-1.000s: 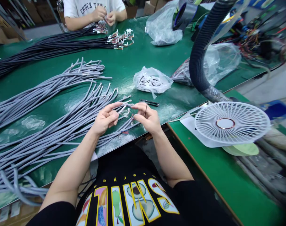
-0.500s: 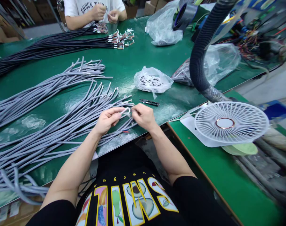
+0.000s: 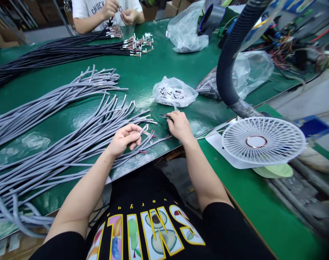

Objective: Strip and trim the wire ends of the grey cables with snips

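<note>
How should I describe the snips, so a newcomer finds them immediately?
On the green table, find the clear plastic bag of small black and white pieces. On its near side, at the right hand, are the snips: dark and pointed, unlike the grey cables.

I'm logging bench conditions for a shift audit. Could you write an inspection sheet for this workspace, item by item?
Surface: green tabletop, glossy, with pale patches at the left.
Job's things: grey cable with a stripped end; dark snips.
Clutter: clear bag of small black-and-white parts beyond the snips; crumpled plastic bag farther back.
Hands: left hand pinches the grey cable; right hand is at the snips, grip unclear.
Cables: grey bundles at left; black bundles behind, ending in white connectors.
Surroundings: black hose and round white grille at right; person in white opposite.
</note>
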The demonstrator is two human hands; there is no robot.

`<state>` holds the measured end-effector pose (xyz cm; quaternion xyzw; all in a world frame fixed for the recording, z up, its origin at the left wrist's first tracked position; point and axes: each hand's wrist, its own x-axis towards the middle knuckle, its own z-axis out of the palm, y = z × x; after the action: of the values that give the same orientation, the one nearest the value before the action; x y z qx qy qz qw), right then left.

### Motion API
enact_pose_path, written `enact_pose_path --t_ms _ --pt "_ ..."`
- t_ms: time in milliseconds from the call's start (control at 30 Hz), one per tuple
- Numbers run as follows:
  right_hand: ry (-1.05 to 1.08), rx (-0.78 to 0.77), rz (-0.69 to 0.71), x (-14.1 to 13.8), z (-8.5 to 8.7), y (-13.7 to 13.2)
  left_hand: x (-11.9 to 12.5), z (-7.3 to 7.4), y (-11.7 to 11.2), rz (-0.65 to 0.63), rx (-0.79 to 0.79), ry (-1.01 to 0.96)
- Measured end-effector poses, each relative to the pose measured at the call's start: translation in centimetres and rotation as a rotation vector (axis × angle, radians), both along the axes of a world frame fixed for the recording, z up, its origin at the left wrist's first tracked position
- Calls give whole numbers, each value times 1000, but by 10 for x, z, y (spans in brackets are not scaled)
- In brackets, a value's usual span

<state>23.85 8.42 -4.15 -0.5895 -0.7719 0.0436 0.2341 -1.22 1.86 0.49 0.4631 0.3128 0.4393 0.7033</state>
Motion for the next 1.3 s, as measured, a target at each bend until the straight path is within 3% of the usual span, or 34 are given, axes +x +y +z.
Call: enact_pose_path --t_ms 167,333,433,533,633,700,900,1300 --pt "-196 -171 -98 13 8 16 1 0 -2 -9 17 51" --pt "-160 -288 -96 19 8 18 5 2 -5 5 23 144" --pt "3 -249 -127 23 11 7 8 6 -7 19 52 163" --pt "385 -211 -85 22 23 -18 10 8 -8 12 100 171" --pt "920 -360 89 10 42 -52 11 6 -8 13 132 185" --pt "1088 -484 184 -3 53 -73 11 5 -9 9 138 196" --pt "1162 -715 332 -38 66 -109 13 6 -10 -4 174 244" --pt "1196 -772 320 -50 63 -110 14 10 -14 26 213 270"
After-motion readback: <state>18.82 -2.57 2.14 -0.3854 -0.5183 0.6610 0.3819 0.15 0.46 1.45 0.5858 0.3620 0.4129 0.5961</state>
